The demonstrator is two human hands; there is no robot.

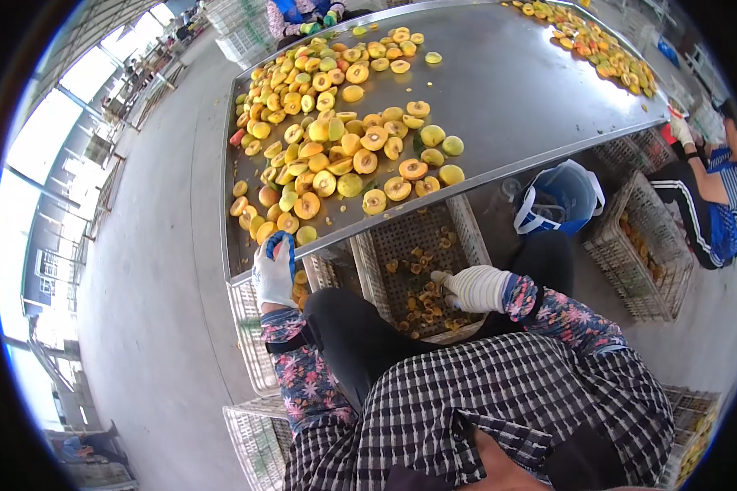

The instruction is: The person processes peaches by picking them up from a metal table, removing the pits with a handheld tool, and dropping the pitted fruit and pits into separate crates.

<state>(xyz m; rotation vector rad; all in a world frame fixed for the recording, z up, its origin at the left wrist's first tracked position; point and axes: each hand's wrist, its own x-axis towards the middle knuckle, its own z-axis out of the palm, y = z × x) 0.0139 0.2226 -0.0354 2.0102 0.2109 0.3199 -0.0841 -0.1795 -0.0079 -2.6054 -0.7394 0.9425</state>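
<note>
Noting, leftmost: left hand point(275, 272) in a blue-and-white glove, fingers bent at the table's near rim, beside halved yellow fruit point(374, 137); cannot tell whether it grips a piece. Right: right hand point(478, 289), striped glove, fingers curled above a crate point(472, 233) of small fruit pieces point(422, 301) between the knees; grip hidden, cannot tell.

Handling, my judgement: light fingertip pressure, as flesh probably bruises; right hand best kept low, inside the crate walls.

Surface: grey metal table point(499, 98), raised rim, halves heaped left, another heap point(610, 61) far right.

Room: bright windows point(49, 139), concrete floor point(164, 245), co-worker across point(295, 12), bucket point(561, 192), side crate point(659, 274), second co-worker point(727, 196) rightmost.
</note>
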